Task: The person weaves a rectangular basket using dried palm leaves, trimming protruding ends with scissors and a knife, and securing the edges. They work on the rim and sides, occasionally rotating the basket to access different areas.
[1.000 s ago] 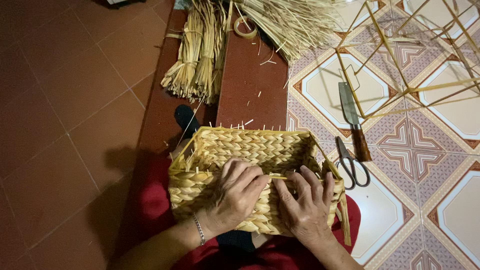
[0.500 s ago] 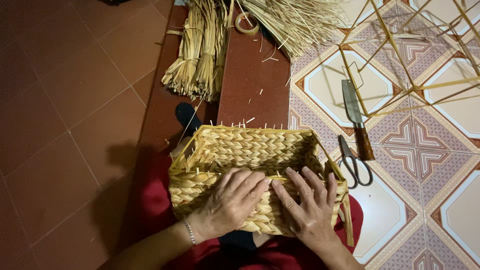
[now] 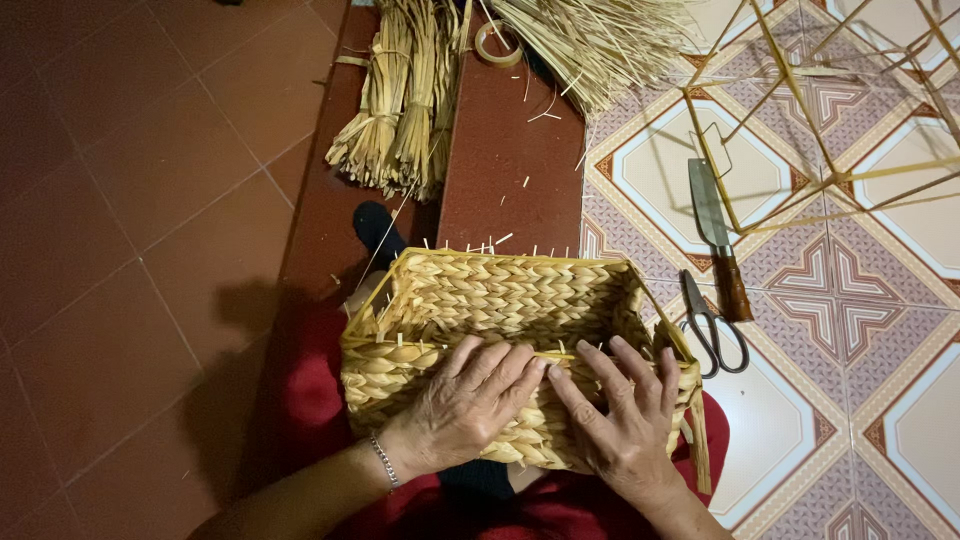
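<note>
A rectangular woven straw basket (image 3: 500,330) is steadied on a lap clad in red, its near wall pressed flat under the left hand (image 3: 465,405) and the right hand (image 3: 625,420), fingers spread and fingertips meeting at the rim, seemingly so the plaited strands can be worked. Scissors (image 3: 712,325) and a wooden-handled knife (image 3: 718,240) are laid within reach on the patterned floor tiles (image 3: 800,440), while bundles of dried straw (image 3: 400,100) are kept ahead.
</note>
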